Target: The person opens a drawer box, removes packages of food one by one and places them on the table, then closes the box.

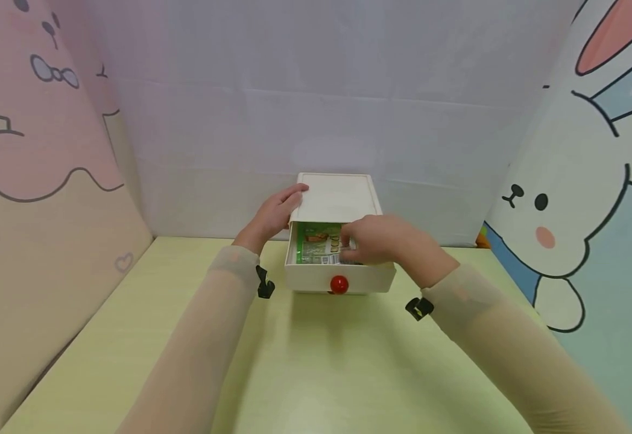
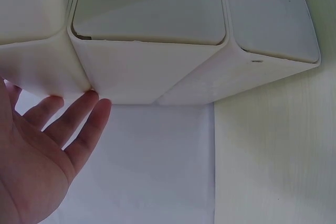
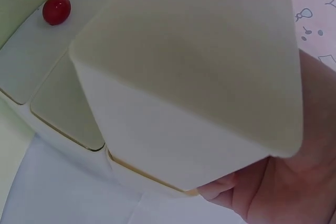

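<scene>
A white drawer unit [image 1: 338,196] stands at the back of the table, its top drawer [image 1: 307,277] pulled out by a red round knob side facing me. In that drawer lies a flat green printed packet [image 1: 316,241]. My right hand [image 1: 378,238] reaches over the drawer's right wall, with curled fingers and thumb pinching the packet's right end. In the right wrist view the drawer hides the fingertips. Against the unit's left side rests my left hand [image 1: 272,218], fingers extended; the left wrist view shows several fingertips touching the white side wall [image 2: 126,66].
Below the pulled-out drawer are shut drawers, one with a red knob [image 3: 56,9]. The pale green table [image 1: 316,361] runs toward me. A white cloth wall [image 1: 316,120] rises behind, with cartoon-printed panels [image 1: 555,241] at both sides.
</scene>
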### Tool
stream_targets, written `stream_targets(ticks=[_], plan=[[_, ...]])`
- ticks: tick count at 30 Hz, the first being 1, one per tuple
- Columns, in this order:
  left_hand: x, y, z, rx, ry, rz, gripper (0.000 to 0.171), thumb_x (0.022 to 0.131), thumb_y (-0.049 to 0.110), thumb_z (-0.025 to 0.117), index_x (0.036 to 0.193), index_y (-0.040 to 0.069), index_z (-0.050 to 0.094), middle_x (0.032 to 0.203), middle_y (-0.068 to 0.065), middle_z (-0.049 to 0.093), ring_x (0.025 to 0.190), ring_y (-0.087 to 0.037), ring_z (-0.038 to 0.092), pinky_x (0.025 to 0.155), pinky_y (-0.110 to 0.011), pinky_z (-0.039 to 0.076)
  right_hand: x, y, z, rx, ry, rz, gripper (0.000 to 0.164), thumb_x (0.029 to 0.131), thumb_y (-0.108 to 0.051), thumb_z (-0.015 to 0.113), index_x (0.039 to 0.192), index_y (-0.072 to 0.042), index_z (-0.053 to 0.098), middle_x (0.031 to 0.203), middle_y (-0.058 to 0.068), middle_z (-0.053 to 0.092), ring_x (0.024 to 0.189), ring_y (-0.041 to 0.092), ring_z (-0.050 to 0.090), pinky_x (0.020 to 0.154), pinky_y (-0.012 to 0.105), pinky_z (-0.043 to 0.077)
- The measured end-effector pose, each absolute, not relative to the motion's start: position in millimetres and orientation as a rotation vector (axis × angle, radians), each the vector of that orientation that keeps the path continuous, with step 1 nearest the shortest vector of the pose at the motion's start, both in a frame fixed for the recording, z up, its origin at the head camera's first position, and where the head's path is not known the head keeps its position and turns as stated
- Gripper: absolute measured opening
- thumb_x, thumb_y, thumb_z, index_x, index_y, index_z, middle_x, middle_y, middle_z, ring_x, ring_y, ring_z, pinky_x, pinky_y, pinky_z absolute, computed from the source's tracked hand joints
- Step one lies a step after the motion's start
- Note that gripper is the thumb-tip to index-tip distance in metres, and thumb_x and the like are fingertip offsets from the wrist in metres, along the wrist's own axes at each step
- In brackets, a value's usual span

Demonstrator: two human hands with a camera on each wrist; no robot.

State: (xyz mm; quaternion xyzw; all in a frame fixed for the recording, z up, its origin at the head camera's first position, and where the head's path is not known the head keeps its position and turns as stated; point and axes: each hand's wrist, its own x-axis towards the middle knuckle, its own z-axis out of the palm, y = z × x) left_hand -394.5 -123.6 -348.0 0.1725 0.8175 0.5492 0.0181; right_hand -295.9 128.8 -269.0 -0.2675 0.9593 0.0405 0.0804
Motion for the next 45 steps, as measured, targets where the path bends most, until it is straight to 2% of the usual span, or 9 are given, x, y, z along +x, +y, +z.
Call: stream_targets(ticks=[4,10,14,22,30,35,37,45], plan=[[-393,-124,-348,0.534,2.53,1.719,0.055,0.118,0.051,0.039,0.169,0.032,0.045,0.169,-0.009,0.05,0.136,-0.035,0.063,0.106,-0.061,0.057,-294,128,-271,-0.772,2.852,0.102,0.033,0.105,-0.048,0.068,0.125,-0.021,0.074,0.114,0.0,0.076,0.097,0.021,0.066,0.086,0.045,0.056],[-392,-124,-347,0.52,2.523,1.725,0.055,0.118,0.052,0.039,0.169,0.033,0.045,0.17,-0.008,0.049,0.138,-0.035,0.062,0.107,-0.06,0.056,-296,128,-275,-0.83,2.796,-0.078,0.032,0.107,-0.036,0.069,0.13,-0.014,0.073,0.119,0.005,0.075,0.103,0.022,0.066,0.096,0.044,0.058],[-392,-124,-347,0.515,2.525,1.721,0.055,0.118,0.052,0.039,0.169,0.033,0.045,0.17,-0.008,0.049,0.138,-0.035,0.062,0.107,-0.061,0.056,-296,129,-278,-0.843,2.778,-0.168,0.031,0.107,-0.031,0.071,0.13,-0.011,0.072,0.119,0.007,0.075,0.103,0.023,0.067,0.098,0.044,0.059],[-389,-127,-342,0.514,2.553,1.695,0.055,0.118,0.052,0.038,0.169,0.033,0.045,0.17,-0.009,0.048,0.141,-0.036,0.059,0.108,-0.063,0.055,-294,128,-275,-0.87,2.797,-0.228,0.028,0.106,-0.027,0.073,0.128,-0.009,0.074,0.113,0.007,0.077,0.096,0.02,0.068,0.093,0.042,0.059],[-390,-128,-346,0.549,2.582,1.649,0.055,0.118,0.051,0.036,0.169,0.032,0.044,0.171,-0.012,0.047,0.142,-0.039,0.058,0.108,-0.065,0.055,-292,128,-277,-0.861,2.812,-0.385,0.029,0.106,-0.019,0.067,0.13,-0.005,0.076,0.113,0.008,0.081,0.096,0.018,0.074,0.095,0.042,0.062],[-387,-127,-350,0.547,2.59,1.622,0.056,0.118,0.05,0.035,0.169,0.03,0.044,0.169,-0.014,0.049,0.138,-0.04,0.059,0.104,-0.062,0.057,-288,130,-285,-0.724,2.729,-0.713,0.027,0.107,-0.018,0.064,0.128,-0.004,0.074,0.102,0.006,0.081,0.082,0.016,0.078,0.081,0.036,0.065],[-386,-127,-352,0.544,2.592,1.617,0.055,0.118,0.049,0.035,0.169,0.029,0.044,0.167,-0.015,0.051,0.136,-0.04,0.06,0.102,-0.061,0.058,-286,131,-288,-0.678,2.702,-0.83,0.026,0.107,-0.018,0.064,0.126,-0.004,0.074,0.101,0.007,0.08,0.08,0.016,0.078,0.078,0.034,0.066],[-388,-129,-347,0.591,2.597,1.626,0.058,0.118,0.051,0.034,0.17,0.028,0.043,0.171,-0.017,0.046,0.139,-0.043,0.058,0.099,-0.062,0.058,-277,133,-279,-0.599,2.656,-1.144,0.026,0.107,-0.016,0.061,0.126,-0.002,0.073,0.111,0.014,0.079,0.083,0.021,0.081,0.08,0.041,0.068]])
